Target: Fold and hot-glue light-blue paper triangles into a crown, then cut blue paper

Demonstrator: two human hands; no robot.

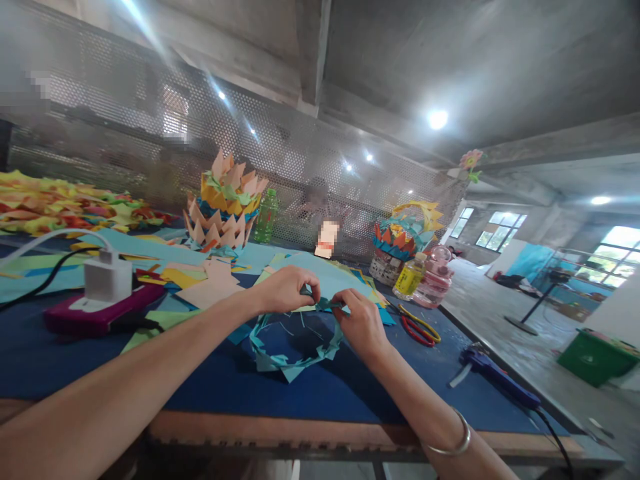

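Observation:
A ring of folded teal paper points (295, 353) lies on the blue table top (240, 380). My left hand (287, 289) is closed, pinching the far side of the ring. My right hand (361, 319) is also closed on the ring, its fingertips almost meeting those of my left hand at the same spot. A metal bangle (457, 440) sits on my right wrist.
Red-and-yellow scissors (419, 329) and a blue glue gun (493, 373) lie to the right. Behind stand a tiered paper basket (225, 207), a second paper basket (403, 243), a green bottle (266, 215), two bottles (423, 275) and loose coloured sheets. A white charger on a magenta block (103, 293) sits at the left.

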